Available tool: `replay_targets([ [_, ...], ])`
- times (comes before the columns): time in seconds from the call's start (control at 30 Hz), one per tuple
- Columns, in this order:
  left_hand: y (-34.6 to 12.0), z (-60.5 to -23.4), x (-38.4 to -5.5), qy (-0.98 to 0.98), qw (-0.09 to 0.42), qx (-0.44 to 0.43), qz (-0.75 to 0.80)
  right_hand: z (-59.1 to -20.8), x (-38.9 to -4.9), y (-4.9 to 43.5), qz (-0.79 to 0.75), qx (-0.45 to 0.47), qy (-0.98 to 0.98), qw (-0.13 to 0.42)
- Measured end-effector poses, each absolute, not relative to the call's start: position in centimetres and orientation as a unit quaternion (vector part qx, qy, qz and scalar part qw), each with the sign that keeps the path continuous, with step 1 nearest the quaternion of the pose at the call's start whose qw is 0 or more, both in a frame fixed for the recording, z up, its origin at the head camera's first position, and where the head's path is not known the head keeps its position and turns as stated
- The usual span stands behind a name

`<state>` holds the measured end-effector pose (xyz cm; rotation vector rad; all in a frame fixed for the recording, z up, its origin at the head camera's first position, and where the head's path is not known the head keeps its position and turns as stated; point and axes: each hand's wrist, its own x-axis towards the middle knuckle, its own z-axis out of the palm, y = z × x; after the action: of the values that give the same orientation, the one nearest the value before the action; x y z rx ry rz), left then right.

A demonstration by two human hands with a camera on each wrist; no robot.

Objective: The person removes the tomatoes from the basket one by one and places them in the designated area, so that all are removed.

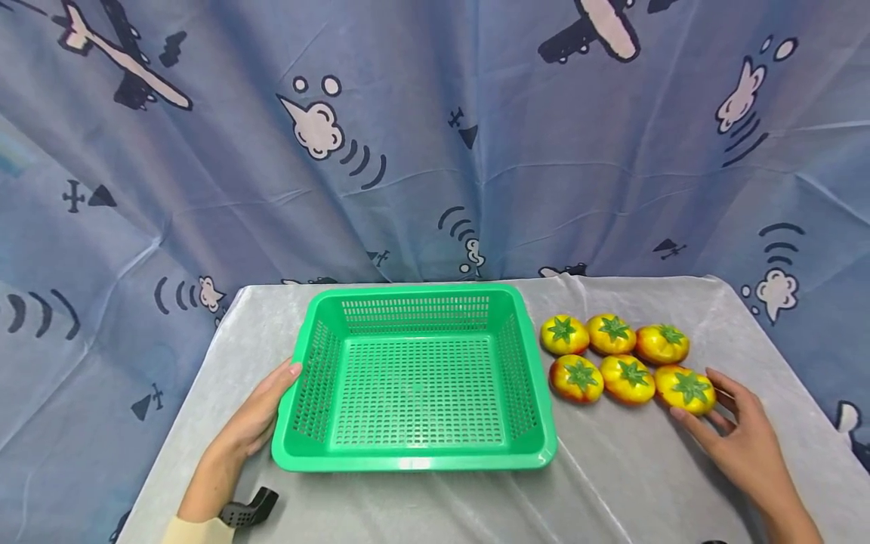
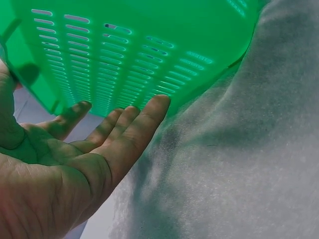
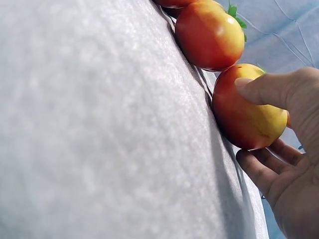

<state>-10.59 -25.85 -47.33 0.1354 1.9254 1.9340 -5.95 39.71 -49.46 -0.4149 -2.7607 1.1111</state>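
A green plastic basket (image 1: 416, 461) with slotted walls sits on the cloth-covered table, nothing inside it. My left hand (image 1: 261, 404) holds its left side, thumb at the rim and the other fingers (image 2: 134, 134) extended against the outer slotted wall. Several yellow-and-red persimmons with green leafy tops lie in two rows right of the basket. Around the front row's rightmost persimmon (image 1: 685, 389) my right hand (image 1: 744, 431) has its thumb on the near side and fingers on the far side. In the right wrist view, this persimmon (image 3: 249, 112) sits low beside a neighbouring one (image 3: 209, 37).
Three persimmons, among them a middle one (image 1: 612, 334), form the back row. Grey-white cloth (image 1: 421, 510) covers the table and is wrinkled in places. Behind the table hangs a blue curtain (image 1: 408, 151) printed with planes. A black wrist strap (image 1: 250, 508) circles the left wrist.
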Motion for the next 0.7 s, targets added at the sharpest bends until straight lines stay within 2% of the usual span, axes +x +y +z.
replay_targets([
  [0.7,-25.93,-47.1,-10.61,0.682,0.206,0.046,0.7,-50.32,-6.43,39.47,0.386,-0.17,-0.905,0.057],
])
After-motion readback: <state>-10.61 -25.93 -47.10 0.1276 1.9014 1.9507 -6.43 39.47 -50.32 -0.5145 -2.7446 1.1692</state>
